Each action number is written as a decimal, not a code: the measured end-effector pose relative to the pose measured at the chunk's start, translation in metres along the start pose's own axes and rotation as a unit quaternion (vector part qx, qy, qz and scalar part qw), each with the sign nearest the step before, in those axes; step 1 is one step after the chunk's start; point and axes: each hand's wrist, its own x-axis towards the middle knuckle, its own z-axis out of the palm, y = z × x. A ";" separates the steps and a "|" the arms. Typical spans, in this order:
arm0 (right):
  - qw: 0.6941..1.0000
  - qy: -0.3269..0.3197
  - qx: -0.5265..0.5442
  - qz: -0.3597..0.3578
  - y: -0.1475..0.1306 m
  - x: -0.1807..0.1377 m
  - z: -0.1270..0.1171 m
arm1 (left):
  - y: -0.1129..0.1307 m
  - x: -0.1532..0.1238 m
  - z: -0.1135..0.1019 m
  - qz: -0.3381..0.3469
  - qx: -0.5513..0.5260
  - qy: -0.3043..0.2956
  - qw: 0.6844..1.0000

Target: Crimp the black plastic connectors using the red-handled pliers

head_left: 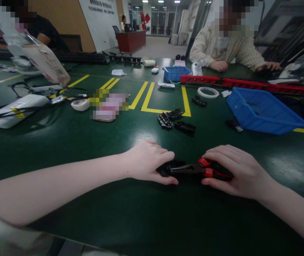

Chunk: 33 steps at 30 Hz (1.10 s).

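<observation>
My left hand is closed on a small black plastic part, gripping it between thumb and fingers just above the green table. From the right, my right hand grips the red-and-black handles of long-nose pliers. The pliers' grey jaws point left and meet the black part; whether they pinch it I cannot tell. Beyond my hands lie more black parts, among them one with metallic bits and a plain dark one.
At the right stands a blue bin, with a smaller blue bin farther back. A roll of tape, a phone, a white pack with cables and a tilted bottle are around. Across the table sits a person.
</observation>
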 end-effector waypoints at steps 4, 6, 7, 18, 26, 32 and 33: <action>1.000 0.005 -0.003 -0.009 -0.004 0.004 0.000 | 0.001 0.000 0.001 0.004 -0.002 -0.002 1.000; 1.000 0.004 0.006 0.003 -0.003 0.003 0.001 | 0.000 0.001 0.000 0.006 -0.008 -0.008 1.000; 1.000 0.002 0.010 0.008 -0.002 0.003 0.001 | 0.000 0.001 0.000 0.003 -0.007 -0.011 1.000; 0.999 -0.035 0.014 0.027 0.008 0.002 -0.001 | 0.003 0.002 -0.004 -0.015 -0.002 -0.038 0.999; 0.996 -0.068 0.001 0.064 -0.008 0.006 0.001 | 0.004 0.002 -0.003 -0.024 0.023 -0.043 0.999; 0.998 -0.053 -0.012 0.044 -0.006 0.008 0.000 | 0.003 0.002 -0.002 -0.019 0.017 -0.034 0.999; 0.997 -0.058 -0.013 0.040 -0.003 0.009 -0.001 | 0.003 0.002 -0.002 -0.019 0.012 -0.033 0.999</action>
